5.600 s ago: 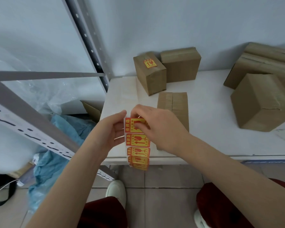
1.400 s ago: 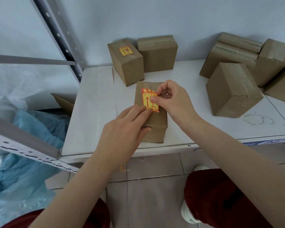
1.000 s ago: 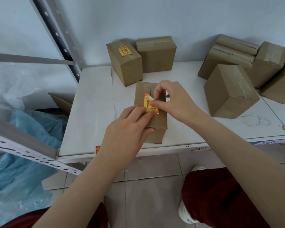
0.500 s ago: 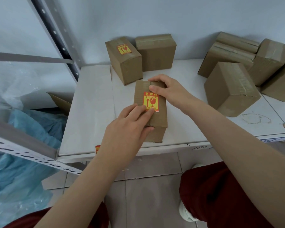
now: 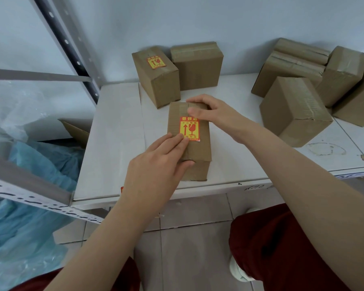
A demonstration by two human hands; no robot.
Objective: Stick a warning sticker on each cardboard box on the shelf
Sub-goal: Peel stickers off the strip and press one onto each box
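The front box (image 5: 200,150) lies flat near the front edge of the shelf (image 5: 118,143), and the warning sticker (image 5: 189,128) sits on its top face across the tape seam. Your left hand (image 5: 156,171) lies flat on the box with straight fingers, the fingertips touching the sticker's lower left corner. Your right hand (image 5: 216,116) holds the far end, with the thumb on top and the fingers curled over the back edge.

The job now looks like pressing the sticker down. Use the right hand to hold the box in place so it cannot slide. Sweep the left fingers from the centre out to each edge so that no air is trapped over the seam. The lower right corner shows a pale edge and may be lifting, so rub that corner last.

The back box (image 5: 156,85) already has a sticker. The plain box (image 5: 198,66) beside it and the boxes at the right (image 5: 292,110) show none.
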